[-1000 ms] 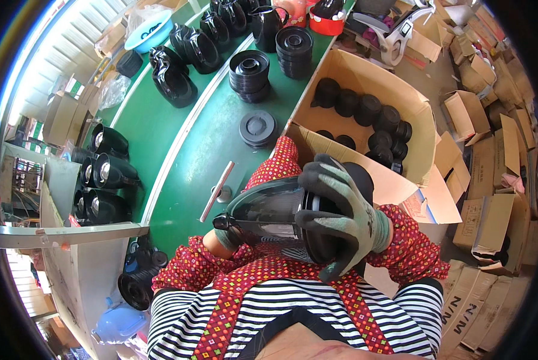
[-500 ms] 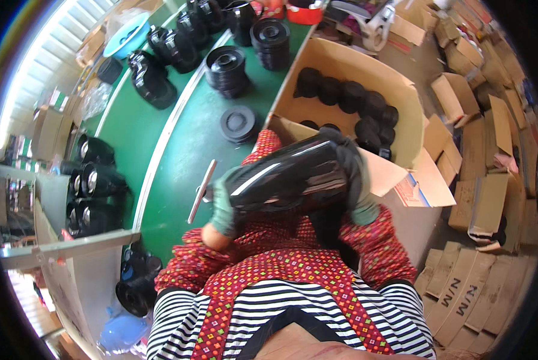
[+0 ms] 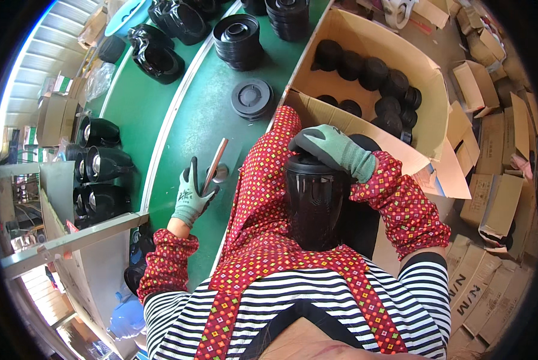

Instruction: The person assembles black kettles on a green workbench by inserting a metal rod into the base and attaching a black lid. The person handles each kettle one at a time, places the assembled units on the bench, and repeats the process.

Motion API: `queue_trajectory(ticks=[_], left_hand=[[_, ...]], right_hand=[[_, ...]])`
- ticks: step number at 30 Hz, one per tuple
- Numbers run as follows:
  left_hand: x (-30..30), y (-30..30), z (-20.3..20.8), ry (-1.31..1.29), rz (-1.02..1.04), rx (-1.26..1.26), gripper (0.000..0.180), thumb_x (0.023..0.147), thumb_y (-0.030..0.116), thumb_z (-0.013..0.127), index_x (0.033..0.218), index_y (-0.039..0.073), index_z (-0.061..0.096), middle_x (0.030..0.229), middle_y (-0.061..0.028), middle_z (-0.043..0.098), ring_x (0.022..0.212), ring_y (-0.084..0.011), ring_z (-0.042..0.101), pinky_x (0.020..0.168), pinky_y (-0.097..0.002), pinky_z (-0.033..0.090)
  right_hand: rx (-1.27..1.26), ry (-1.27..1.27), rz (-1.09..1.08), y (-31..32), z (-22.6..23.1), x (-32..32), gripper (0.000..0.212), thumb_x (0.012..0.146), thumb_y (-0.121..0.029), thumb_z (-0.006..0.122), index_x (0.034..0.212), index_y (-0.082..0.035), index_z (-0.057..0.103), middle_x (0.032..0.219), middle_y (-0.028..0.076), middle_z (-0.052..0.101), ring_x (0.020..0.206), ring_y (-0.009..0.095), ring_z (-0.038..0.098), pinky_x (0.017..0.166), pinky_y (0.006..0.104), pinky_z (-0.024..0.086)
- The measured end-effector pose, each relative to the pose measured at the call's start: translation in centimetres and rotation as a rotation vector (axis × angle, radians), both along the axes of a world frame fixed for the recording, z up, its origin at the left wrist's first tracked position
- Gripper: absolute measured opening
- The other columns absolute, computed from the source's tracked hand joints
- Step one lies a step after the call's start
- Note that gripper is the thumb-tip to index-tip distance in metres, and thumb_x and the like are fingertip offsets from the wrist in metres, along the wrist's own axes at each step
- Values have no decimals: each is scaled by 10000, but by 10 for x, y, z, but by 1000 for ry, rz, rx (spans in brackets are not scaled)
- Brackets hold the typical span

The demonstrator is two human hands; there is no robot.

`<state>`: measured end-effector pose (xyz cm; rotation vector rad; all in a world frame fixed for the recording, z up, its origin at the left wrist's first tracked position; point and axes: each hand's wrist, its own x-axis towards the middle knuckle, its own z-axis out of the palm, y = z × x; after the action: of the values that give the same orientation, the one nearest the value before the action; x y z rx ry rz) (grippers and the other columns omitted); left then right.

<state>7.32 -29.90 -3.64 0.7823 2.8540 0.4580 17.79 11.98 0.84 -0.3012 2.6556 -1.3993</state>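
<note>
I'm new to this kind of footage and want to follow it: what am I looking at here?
There is no machine: a person works by hand. Every picture comes from one wide camera worn on the head, looking down, which bends straight edges. On the green tabletop are a round black disc, stacks of ringed black discs and shiny black jugs; an open brown cardboard box beside it holds dark round parts. The gloved right hand lies over the top of a tall glossy black vessel by the red patterned apron. The gloved left hand is spread at a slim pinkish bar; whether it touches is unclear.
</note>
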Motion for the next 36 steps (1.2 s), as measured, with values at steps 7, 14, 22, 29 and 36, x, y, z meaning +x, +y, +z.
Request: queue_trajectory(ticks=[7,14,22,29,36], left_hand=[[-6,34,16,-619,153,593,669,981,-20,657,1611,22,437,1399,-109,620,1188,-161,598,949,-305,497],[-13,149,174,-757,-146,447,679,956,-24,663,1592,-43,425,1426,-199,599,1276,-213,571,1057,-327,436],[-40,233,189,-342,-781,542,855,811,424,810,1485,-39,562,1331,-218,647,1138,-305,653,972,-430,526],[42,306,159,-234,-940,419,434,831,305,706,1168,36,669,1096,-141,627,1042,-337,620,892,-513,501],[73,332,155,-106,-772,50,454,837,323,728,1196,51,665,1116,-144,632,1039,-330,620,882,-482,476]], right_hand=[[-373,-60,-225,-15,31,4,288,1006,-165,588,1246,-63,710,1226,196,707,1177,366,680,1017,436,525],[77,676,69,15,86,-58,556,889,-220,636,1434,-118,679,1557,191,543,1484,420,447,1260,585,247],[-678,376,-1,14,-24,-55,231,1037,-200,613,1194,-63,712,1033,133,707,1012,304,661,902,430,503],[-925,309,197,18,-42,-49,278,1037,-180,657,1259,-13,651,1268,155,633,1230,312,602,1114,473,451],[-685,436,114,8,-25,-32,316,1010,-183,668,1261,8,651,1267,176,624,1241,370,593,1126,515,449]])
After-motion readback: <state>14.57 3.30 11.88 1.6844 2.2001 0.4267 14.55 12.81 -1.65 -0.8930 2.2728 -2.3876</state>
